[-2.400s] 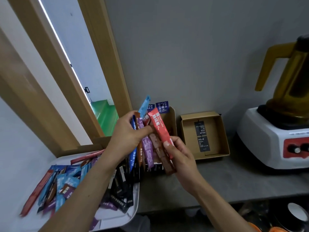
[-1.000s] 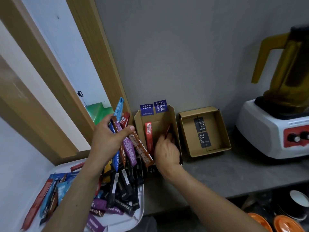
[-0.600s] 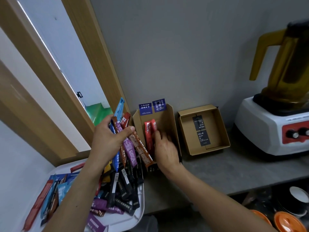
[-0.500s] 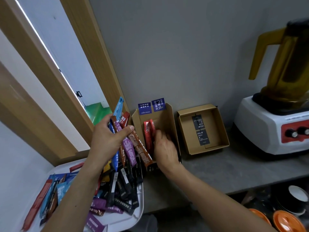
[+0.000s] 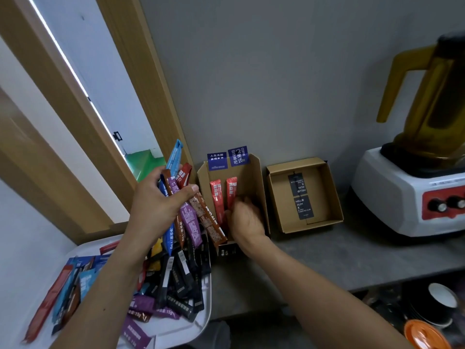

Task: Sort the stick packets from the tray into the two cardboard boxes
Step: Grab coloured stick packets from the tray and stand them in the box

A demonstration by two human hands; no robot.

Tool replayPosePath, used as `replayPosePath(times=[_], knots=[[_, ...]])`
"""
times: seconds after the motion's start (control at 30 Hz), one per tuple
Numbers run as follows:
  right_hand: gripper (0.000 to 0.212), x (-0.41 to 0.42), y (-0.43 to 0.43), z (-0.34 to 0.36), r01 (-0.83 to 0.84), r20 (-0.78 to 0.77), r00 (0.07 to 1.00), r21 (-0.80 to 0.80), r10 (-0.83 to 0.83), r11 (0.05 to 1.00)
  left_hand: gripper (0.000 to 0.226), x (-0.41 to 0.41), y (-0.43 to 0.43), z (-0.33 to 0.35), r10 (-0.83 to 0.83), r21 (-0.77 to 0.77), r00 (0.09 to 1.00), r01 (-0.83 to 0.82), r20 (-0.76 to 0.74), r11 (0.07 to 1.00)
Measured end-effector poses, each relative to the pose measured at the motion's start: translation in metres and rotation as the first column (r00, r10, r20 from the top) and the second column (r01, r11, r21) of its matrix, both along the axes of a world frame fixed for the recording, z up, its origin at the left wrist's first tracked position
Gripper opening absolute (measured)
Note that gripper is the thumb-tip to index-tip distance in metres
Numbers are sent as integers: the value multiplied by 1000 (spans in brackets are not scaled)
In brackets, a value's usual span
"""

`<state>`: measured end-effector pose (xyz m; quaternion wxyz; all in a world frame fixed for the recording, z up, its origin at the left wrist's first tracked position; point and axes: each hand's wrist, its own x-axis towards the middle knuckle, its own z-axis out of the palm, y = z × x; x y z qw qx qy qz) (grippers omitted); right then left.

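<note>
Sorting has barely begun: two red packets point(image 5: 221, 197) lie in the left box point(image 5: 254, 172), right hand point(image 5: 245, 220) loosely curled beside them, holding nothing visible; the right box point(image 5: 329, 197) holds no sticks, left hand point(image 5: 158, 202) grips a mixed fan of sticks point(image 5: 193, 217), and the tray point(image 5: 201, 321) is heaped.

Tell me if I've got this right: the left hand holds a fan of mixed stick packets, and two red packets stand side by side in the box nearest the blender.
Not quite. The head view shows the two red packets in the box beside the tray, not the one by the blender. That box holds only black labels. The left hand does hold a mixed fan.

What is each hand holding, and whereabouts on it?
The left hand pinches a fan of stick packets near their upper ends. The right hand rests on two red packets in the box, grip unclear.
</note>
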<state>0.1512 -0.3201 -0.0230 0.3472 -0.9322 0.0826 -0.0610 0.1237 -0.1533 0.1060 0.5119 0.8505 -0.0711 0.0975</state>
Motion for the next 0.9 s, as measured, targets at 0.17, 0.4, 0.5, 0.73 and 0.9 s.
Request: replayPosePath(times=[0.17,0.4,0.5,0.73,0.9], knots=[[28,-5,0,1,-9,-24,1000,-47,8,999,43,0,-4,1,-16,-33,1000,16,-5,999],[63,-13,-3,0,-44,46,998,-41,46,998,29,-1,-10,2,-59,-75,998,57,-34,996],[58,-13,-3,2,-73,12,997,-64,74,995,27,0,-10,1,-69,-108,997,64,-41,992],[23,-43,-12,10,-130,214,977,569,6,812,31,7,-7,1,-131,-98,990,125,-57,987],[24,-74,-17,19,-293,280,954,782,109,551,32,11,-13,3,-195,-9,980,195,-33,981]])
